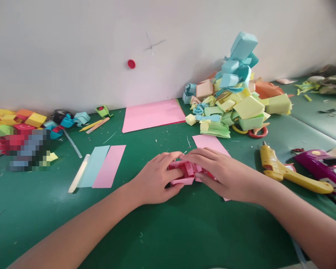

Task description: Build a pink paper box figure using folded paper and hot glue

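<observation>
A small pink folded-paper box point(183, 181) rests on the green tabletop in front of me, its inner folds showing. From the left, my left hand point(158, 180) is closed around it, a finger inside and the thumb along the near wall. My right hand point(226, 173) curves over the right part of the pink paper, fingers bent onto it, hiding much of that side. Beneath and behind the right hand lies a pink paper strip point(210, 142).
Pink sheets point(154, 116) lie by the wall. Blue point(95, 166) and pink strips point(109, 166) lie left, beside a cream stick point(80, 173). A heap of paper boxes point(249, 108) stands back right, near a yellow glue gun point(285, 170) and a purple device point(316, 168).
</observation>
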Available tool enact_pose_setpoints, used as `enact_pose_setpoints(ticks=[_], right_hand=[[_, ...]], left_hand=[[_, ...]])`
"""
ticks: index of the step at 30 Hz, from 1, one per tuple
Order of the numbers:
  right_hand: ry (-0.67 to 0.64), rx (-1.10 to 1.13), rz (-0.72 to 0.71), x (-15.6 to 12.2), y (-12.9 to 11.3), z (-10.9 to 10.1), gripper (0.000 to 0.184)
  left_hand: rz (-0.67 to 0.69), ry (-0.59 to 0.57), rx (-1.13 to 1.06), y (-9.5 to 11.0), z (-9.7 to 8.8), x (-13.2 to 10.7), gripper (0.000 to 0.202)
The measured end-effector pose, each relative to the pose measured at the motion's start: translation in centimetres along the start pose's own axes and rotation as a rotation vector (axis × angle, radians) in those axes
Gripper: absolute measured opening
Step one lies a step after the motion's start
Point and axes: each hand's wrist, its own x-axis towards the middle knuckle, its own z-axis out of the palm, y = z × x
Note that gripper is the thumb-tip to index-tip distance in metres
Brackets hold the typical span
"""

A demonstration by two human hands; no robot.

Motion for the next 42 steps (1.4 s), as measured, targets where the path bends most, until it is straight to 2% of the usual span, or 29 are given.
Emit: enact_pose_setpoints(ticks=[9, 12, 18, 22, 28, 33, 37, 42], right_hand=[[0.010, 0.017, 0.009, 0.1, -0.2, -0.2, 0.047], [0.036, 0.047, 0.016, 0.0, -0.3, -0.1, 0.050], [0.183, 0.050, 0.015, -0.4, -0.5, 0.1, 0.059], [0.237, 0.084, -0.001, -0.6, -0.5, 0.2, 0.067], [0.263, 0.108, -0.065, -0.6, -0.6, 0.2, 0.068], [0.173, 0.099, 0.025, -0.7, -0.2, 0.2, 0.063], [0.135, 0.082, 0.050, -0.7, 0.3, 0.5, 0.063], [0.114, 0.085, 0.055, -0.4, 0.5, 0.8, 0.063]], left_hand=[[-0.014, 0.058, -0.041, 0.1, 0.5, -0.3, 0.018], [-0.018, 0.138, -0.059, 0.1, 0.8, -0.5, 0.019], [0.015, 0.376, -0.048, 0.2, 1.4, -0.6, 0.043], [-0.016, 0.424, -0.051, 0.2, 1.6, -0.7, 0.038], [0.002, 0.424, 0.017, 0.2, 1.5, -0.8, 0.040], [-0.007, 0.284, 0.066, 0.5, 0.8, -0.5, 0.023], [-0.029, 0.190, 0.029, 0.4, 0.5, -0.3, 0.023], [-0.036, 0.205, 0.021, 0.3, 0.7, -0.4, 0.023]])
